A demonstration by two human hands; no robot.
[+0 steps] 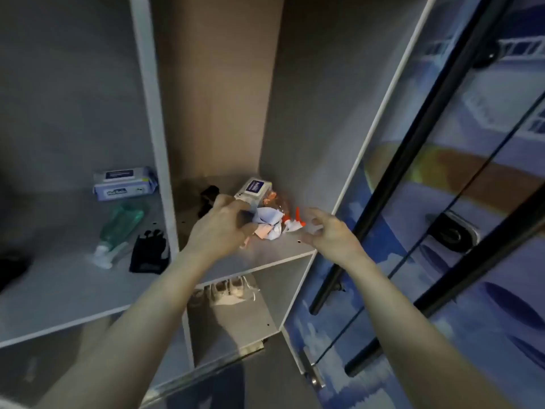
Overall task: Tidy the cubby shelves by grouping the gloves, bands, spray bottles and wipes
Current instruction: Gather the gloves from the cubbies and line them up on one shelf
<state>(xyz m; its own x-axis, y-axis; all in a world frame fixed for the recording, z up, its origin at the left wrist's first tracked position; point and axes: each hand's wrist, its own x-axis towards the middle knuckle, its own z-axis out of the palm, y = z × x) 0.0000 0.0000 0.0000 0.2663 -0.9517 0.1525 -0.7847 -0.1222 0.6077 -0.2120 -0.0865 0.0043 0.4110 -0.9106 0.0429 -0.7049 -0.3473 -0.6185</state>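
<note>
In the right cubby (283,246) lies a heap: a loose bundle of white, blue and pink bands (267,227), an orange spray bottle (277,202) on its side with its white nozzle toward me, a wipes pack (253,186) and a black glove (209,196) further back. My left hand (221,228) reaches in and its curled fingers grip the left side of the bands. My right hand (327,231) hovers just right of the nozzle, fingers loosely curled, holding nothing that I can make out. The left cubby holds another wipes pack (124,183), a green spray bottle (121,231) and a black glove (150,252).
A white divider (153,113) separates the two cubbies. Below the right cubby, a lower compartment holds a pale crumpled item (233,290). An open glass door with black rails (413,172) stands close on the right. A dark object (11,267) sits at the far left edge.
</note>
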